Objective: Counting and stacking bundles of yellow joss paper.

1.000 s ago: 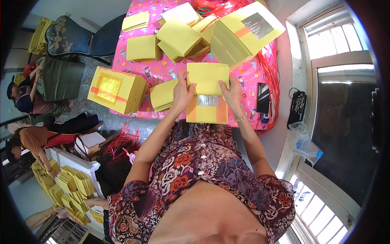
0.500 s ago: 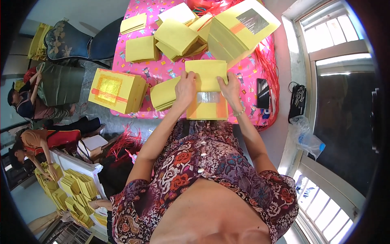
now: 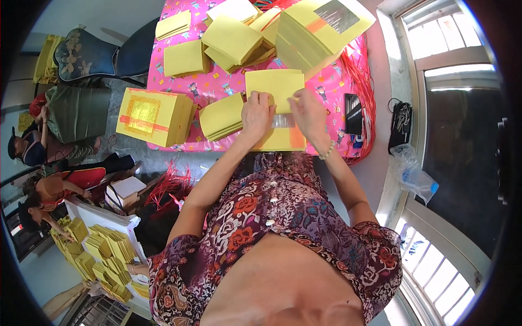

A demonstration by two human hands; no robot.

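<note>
In front of me lies a folded sheet of yellow paper [image 3: 276, 81], its near part carrying a silver foil patch [image 3: 282, 120] and an orange band. My left hand [image 3: 258, 118] is closed on the sheet's left side, fingers curled over the fold. My right hand [image 3: 310, 119] is closed too, thumb and fingertips pinched at the right side of the fold; its palm partly hides the foil. Just left of my left hand rests a fanned stack of folded yellow paper [image 3: 222, 116].
A thick block of yellow paper with gold foil [image 3: 145, 117] stands at the table's left edge. Folded yellow piles [image 3: 234, 41] and a larger foil-marked stack [image 3: 321, 32] lie beyond. Red plastic strings [image 3: 370, 108] and a phone [image 3: 353, 114] are right. Other people work at left.
My right hand has turned inward and moved over the foil, its fingers now pinched. My left hand has slid slightly right over the sheet. The whole view has shifted a little.
</note>
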